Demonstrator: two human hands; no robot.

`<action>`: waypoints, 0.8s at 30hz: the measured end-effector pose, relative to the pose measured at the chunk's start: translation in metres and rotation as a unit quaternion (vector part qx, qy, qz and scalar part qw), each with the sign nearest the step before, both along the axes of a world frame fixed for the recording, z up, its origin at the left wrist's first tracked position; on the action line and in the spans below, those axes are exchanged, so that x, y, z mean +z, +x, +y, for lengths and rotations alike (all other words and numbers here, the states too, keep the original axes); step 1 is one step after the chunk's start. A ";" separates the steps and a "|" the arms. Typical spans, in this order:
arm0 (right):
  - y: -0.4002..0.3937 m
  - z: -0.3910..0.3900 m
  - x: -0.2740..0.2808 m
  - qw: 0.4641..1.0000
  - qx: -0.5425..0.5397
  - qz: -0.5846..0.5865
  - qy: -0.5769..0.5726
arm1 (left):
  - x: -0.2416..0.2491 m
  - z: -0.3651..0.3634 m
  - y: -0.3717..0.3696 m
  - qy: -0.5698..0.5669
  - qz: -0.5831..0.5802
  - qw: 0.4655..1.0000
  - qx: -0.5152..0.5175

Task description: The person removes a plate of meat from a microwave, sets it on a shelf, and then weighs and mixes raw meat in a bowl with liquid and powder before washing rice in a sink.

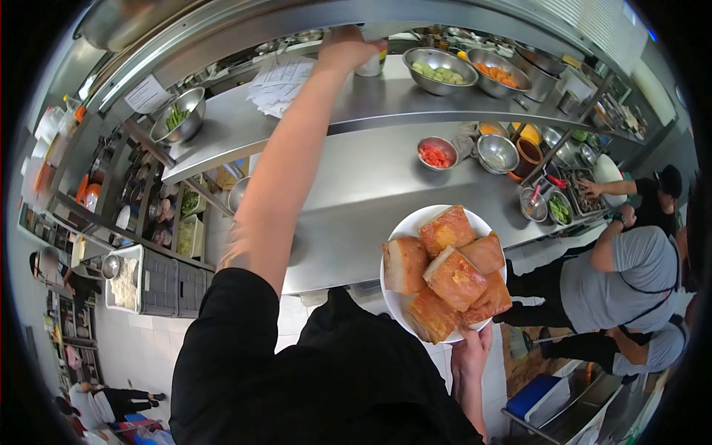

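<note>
My right hand [470, 354] grips the lower rim of a round white plate [392, 299], its thumb near the edge. On the plate, several thick blocks of crisp-skinned roast pork [455, 279] are heaped, golden brown on top with paler sides. My left arm stretches up across the steel counter. At the raised shelf, my left hand [347, 49] is beside a pale container with a coloured label [371, 65]. The upper shelf edge partly hides its fingers, so their grip does not show. Loose papers [279, 83] lie left of that forearm.
Bowls of cut green vegetables [440, 72] and orange pieces [498, 73] stand on the raised shelf [356, 104]. Below is a bowl of red pieces [437, 153]. Co-workers [623, 278] stand close on the right. A grey bin [174, 282] is at left.
</note>
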State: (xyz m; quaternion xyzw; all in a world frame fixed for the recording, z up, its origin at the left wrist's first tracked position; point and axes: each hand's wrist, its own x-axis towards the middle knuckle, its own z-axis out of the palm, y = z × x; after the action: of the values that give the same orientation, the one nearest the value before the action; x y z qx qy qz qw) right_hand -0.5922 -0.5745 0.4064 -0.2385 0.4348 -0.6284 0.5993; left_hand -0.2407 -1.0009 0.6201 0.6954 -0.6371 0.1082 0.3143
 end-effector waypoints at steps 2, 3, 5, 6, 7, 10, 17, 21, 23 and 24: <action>0.003 0.000 0.000 1.000 -0.002 -0.021 0.004 | 0.010 0.038 -0.002 0.080 0.010 0.996 -0.035; 0.002 -0.001 0.002 1.000 0.004 -0.021 0.003 | 0.001 0.053 -0.004 -0.010 -0.007 1.000 -0.023; 0.003 -0.004 0.006 1.000 0.008 -0.026 0.006 | -0.008 0.094 0.012 -0.085 -0.042 0.994 -0.059; 0.001 -0.006 0.005 1.000 0.010 -0.029 0.006 | -0.015 0.114 0.024 -0.153 -0.040 0.984 -0.076; -0.001 -0.008 0.004 1.000 0.012 -0.025 0.003 | -0.020 0.131 0.039 -0.219 -0.037 0.970 -0.095; -0.003 -0.005 -0.005 1.000 0.015 -0.013 -0.011 | -0.028 0.155 0.092 -0.217 -0.062 0.973 -0.055; 0.007 -0.013 0.019 0.999 0.024 -0.009 -0.034 | -0.043 0.121 0.103 -0.054 -0.046 0.997 -0.018; 0.013 -0.014 0.032 0.998 0.040 -0.009 -0.036 | -0.042 0.119 0.073 -0.060 -0.019 0.996 -0.061; 0.026 -0.005 0.028 0.998 0.043 0.010 -0.032 | -0.045 0.127 0.067 -0.071 -0.022 0.995 -0.073; 0.029 -0.006 0.030 0.998 0.044 0.012 -0.034 | -0.044 0.128 0.059 -0.080 -0.026 0.993 -0.079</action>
State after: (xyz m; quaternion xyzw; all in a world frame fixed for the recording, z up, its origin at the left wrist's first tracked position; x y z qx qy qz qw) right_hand -0.5635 -0.5806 0.4367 -0.2847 0.4096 -0.6129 0.6128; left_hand -0.1814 -0.8730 0.5763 0.6125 -0.6872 0.1518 0.3600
